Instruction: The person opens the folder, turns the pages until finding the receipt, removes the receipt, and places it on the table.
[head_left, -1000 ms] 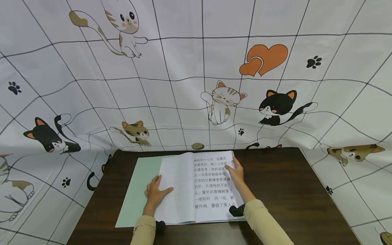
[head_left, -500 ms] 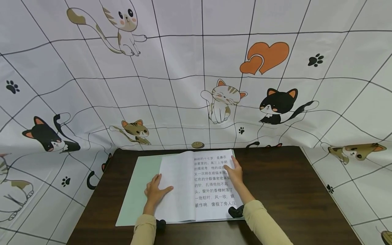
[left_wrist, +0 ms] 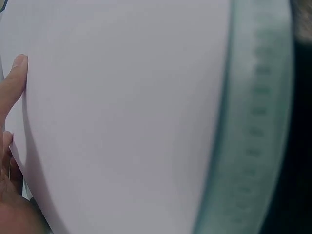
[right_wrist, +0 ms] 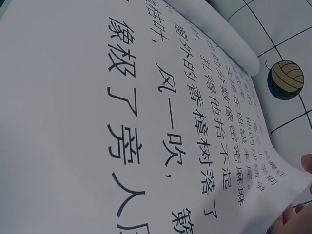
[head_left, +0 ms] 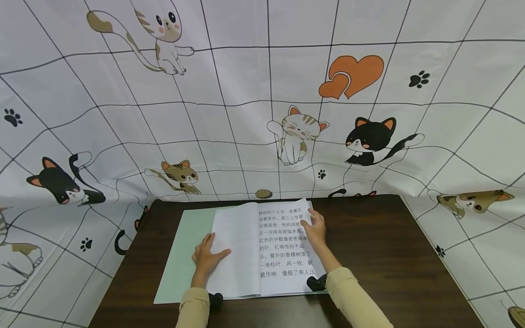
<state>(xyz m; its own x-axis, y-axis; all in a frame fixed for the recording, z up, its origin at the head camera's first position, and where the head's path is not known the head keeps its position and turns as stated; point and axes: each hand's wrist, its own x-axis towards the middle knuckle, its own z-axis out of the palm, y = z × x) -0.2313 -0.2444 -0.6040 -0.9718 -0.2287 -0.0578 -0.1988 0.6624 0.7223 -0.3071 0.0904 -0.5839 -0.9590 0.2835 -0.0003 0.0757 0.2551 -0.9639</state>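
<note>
A book [head_left: 239,255] with large printed Chinese text lies open in the head view, its left page blank and its green cover [head_left: 186,255] showing at the left. My left hand [head_left: 207,257] grips the left page's edge, thumb on the paper; in the left wrist view the fingers [left_wrist: 14,178] are partly behind that edge. At the upper right edge, my right hand [head_left: 316,230] pinches the printed page [head_left: 283,255]. The right wrist view shows that page bending up toward the thumb [right_wrist: 307,163], with fingers [right_wrist: 292,219] below it.
The book rests on a dark wooden table [head_left: 369,255]. Around the table hangs a white cloth [head_left: 242,77] with a grid and cartoon cats. Black wrist camera straps [head_left: 316,283] sit at both cuffs.
The printed page's upper right corner has risen slightly, and my right fingers have bent more at it. My left hand stays in place. The head view has shifted a little.
</note>
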